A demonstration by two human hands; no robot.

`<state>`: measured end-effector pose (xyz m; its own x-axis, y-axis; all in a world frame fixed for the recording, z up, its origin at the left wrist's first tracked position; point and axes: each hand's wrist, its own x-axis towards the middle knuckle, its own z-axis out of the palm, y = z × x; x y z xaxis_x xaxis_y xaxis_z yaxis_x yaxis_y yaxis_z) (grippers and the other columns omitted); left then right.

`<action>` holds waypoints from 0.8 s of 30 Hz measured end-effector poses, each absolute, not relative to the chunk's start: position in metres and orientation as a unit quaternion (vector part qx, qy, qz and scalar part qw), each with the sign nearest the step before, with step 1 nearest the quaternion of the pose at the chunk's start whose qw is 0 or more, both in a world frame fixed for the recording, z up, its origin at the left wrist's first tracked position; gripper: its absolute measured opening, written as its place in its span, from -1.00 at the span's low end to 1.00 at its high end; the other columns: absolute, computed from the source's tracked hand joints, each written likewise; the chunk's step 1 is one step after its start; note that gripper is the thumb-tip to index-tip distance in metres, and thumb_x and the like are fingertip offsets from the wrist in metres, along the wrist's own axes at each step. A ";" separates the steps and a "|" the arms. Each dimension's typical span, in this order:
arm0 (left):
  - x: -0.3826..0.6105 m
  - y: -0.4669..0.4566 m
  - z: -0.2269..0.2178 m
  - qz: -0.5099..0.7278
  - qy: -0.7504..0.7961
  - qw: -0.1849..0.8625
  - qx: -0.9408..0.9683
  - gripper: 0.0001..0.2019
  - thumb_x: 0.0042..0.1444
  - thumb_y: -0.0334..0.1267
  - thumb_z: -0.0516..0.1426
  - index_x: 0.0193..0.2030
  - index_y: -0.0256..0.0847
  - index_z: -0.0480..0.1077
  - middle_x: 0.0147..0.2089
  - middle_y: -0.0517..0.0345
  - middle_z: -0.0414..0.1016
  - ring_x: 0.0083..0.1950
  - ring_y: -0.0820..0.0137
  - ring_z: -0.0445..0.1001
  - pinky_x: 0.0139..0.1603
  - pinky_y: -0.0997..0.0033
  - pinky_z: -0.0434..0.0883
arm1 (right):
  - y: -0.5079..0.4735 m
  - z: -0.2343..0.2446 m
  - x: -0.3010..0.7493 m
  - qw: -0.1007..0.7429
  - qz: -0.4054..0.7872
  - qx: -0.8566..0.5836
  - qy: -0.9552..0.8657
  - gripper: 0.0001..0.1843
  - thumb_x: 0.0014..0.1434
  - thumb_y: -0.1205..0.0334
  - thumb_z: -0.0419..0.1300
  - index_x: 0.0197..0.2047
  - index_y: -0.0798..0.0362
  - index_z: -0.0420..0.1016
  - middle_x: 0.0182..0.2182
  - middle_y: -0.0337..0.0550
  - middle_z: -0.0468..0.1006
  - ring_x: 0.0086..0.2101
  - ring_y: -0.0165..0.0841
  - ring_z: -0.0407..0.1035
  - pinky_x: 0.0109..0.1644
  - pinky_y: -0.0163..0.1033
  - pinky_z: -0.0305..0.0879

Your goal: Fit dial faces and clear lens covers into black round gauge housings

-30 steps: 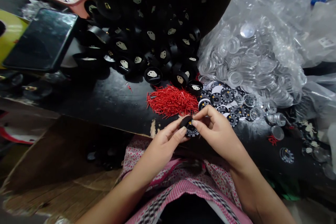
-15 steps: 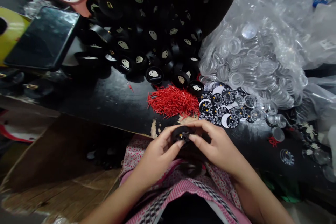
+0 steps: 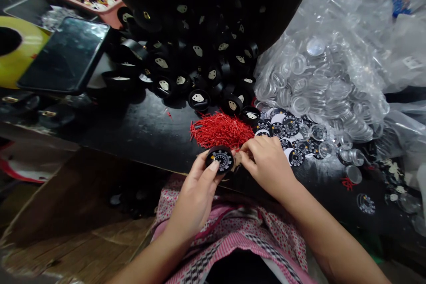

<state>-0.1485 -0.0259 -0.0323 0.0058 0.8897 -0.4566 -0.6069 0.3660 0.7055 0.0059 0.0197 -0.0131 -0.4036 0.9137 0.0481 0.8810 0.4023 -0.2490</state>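
Black case (image 3: 216,147): round, with a dark rim showing, held on the near side of the red pins, its front tipped up toward the person.
Dial (image 3: 224,160): a black disc with white markings around its edge and a small orange mark toward the left; it lay within the case's rim, partly covered, and I couldn't tell how firmly it sat.
Red pins (image 3: 222,131): short, thin and bright, heaped loosely on the table (image 3: 133,128), pointing every way.
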 end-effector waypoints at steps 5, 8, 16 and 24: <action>-0.145 -0.021 -0.029 0.547 0.439 0.695 0.157 -0.76 0.22 -0.21 0.18 0.01 -0.15 0.46 0.06 0.03 0.56 0.15 0.18 0.49 0.27 0.10 0.35 | 0.011 -0.009 0.009 0.168 0.153 -0.536 -0.813 -0.86 0.31 0.25 0.14 -0.28 0.09 0.46 -0.33 -0.12 0.55 -0.28 -0.26 0.33 -0.16 -0.14 0.06; -0.149 -0.019 -0.026 0.544 0.424 0.707 0.156 -0.77 0.24 -0.20 0.16 0.01 -0.17 0.46 0.00 0.01 0.59 0.12 0.17 0.51 0.25 0.08 0.37 | 0.005 -0.003 0.011 0.192 0.171 -0.532 -0.807 -0.81 0.34 0.20 0.14 -0.30 0.07 0.48 -0.35 -0.13 0.53 -0.29 -0.26 0.31 -0.16 -0.13 0.06; -0.142 -0.016 -0.030 0.486 0.483 0.679 0.263 -0.70 0.20 -0.17 0.20 0.09 0.07 0.45 0.19 0.18 0.49 0.21 0.20 0.42 0.33 0.12 0.23 | -0.003 0.013 0.004 0.251 0.290 -0.540 -0.749 -0.87 0.33 0.28 0.14 -0.28 0.03 0.46 -0.33 -0.20 0.51 -0.27 -0.31 0.35 -0.11 -0.14 0.10; -0.140 -0.020 -0.025 0.480 0.481 0.664 0.312 -0.72 0.18 -0.21 0.22 0.04 0.01 0.47 0.13 0.19 0.52 0.14 0.29 0.47 0.19 0.37 0.36 | -0.001 0.018 0.008 0.241 0.326 -0.559 -0.723 -0.85 0.31 0.31 0.15 -0.34 0.04 0.40 -0.34 -0.23 0.45 -0.29 -0.34 0.32 -0.16 -0.17 0.11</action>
<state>-0.1396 -0.0202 -0.0250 0.0760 0.9375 -0.3396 -0.3380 0.3447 0.8757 0.0077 -0.0009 0.0182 -0.2585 0.9659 -0.0154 0.6512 0.1625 -0.7413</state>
